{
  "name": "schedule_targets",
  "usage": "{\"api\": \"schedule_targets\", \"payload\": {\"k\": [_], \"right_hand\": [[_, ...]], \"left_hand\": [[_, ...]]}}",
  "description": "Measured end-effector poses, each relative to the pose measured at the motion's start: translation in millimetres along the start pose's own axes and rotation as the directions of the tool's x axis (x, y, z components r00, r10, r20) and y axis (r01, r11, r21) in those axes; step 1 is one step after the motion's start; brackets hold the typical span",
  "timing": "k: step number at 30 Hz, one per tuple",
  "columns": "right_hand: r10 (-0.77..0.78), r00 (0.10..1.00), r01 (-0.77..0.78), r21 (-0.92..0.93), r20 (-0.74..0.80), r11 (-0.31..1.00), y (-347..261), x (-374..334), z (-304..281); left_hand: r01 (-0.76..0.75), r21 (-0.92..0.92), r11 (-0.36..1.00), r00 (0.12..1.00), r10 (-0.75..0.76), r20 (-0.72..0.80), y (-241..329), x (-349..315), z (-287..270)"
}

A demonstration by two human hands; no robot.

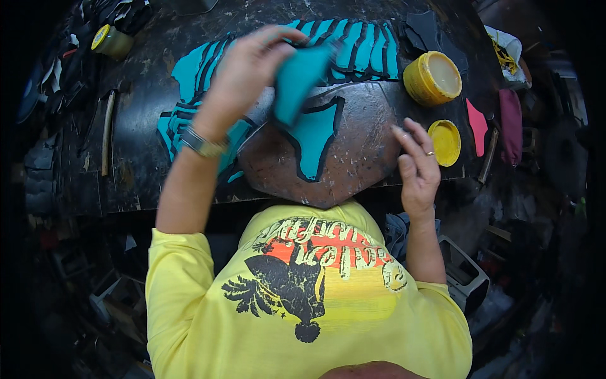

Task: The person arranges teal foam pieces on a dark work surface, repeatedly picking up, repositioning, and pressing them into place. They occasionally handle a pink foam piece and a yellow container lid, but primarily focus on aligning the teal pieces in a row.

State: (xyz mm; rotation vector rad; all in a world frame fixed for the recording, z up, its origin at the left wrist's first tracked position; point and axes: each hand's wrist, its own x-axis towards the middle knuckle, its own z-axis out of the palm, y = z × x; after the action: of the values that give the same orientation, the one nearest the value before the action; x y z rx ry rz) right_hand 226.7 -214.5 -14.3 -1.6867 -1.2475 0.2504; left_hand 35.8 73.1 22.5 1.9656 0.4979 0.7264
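Note:
My left hand [255, 66] is raised over the far part of the board, its fingers closed on a teal cut piece [300, 85] smeared by motion. Below that piece, another teal piece with black edges [315, 142] lies flat on a worn brown board [369, 142]. My right hand [420, 167] hovers at the board's right edge, fingers apart, holding nothing. Overlapping black-edged teal pieces [360, 50] form a row behind the board. More teal pieces [167, 132] lie in a stack under my left forearm, which partly hides them.
An open yellow jar [432, 79] of pale paste stands at the right, its yellow lid [444, 143] nearer me. Beside them lie a pink piece [476, 126] and a hammer [489, 155]. Another wooden-handled tool [108, 132] and a closed jar [112, 43] are at the left.

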Motion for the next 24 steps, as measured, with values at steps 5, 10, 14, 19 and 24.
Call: {"api": "schedule_targets", "payload": {"k": [5, 10, 14, 19, 24], "right_hand": [[0.014, 0.996, -0.014, 0.0, -0.092, 1.0, 4, 12, 1], [-0.079, 0.994, 0.073, -0.081, -0.079, 0.994, 2, 32, -1], [-0.178, 0.972, 0.148, -0.188, -0.152, 0.971, 4, 57, -27], [-0.206, 0.957, 0.057, -0.563, -0.206, 0.825, 39, 99, -70], [-0.232, 0.972, 0.085, -0.842, -0.048, 0.532, 61, 116, -77]], "left_hand": [[0.139, 0.301, 0.943, 0.99, -0.138, -0.025, -65, 56, -70], [0.217, 0.486, 0.847, 0.973, -0.23, -0.033, -108, 70, -55], [0.03, 0.845, 0.535, 0.998, 0.024, -0.05, -86, 56, -51], [-0.069, 0.527, 0.847, 0.988, -0.015, 0.154, -14, 2, -29], [-0.026, 0.653, 0.757, 0.971, -0.135, 0.196, 6, -60, 23]]}}
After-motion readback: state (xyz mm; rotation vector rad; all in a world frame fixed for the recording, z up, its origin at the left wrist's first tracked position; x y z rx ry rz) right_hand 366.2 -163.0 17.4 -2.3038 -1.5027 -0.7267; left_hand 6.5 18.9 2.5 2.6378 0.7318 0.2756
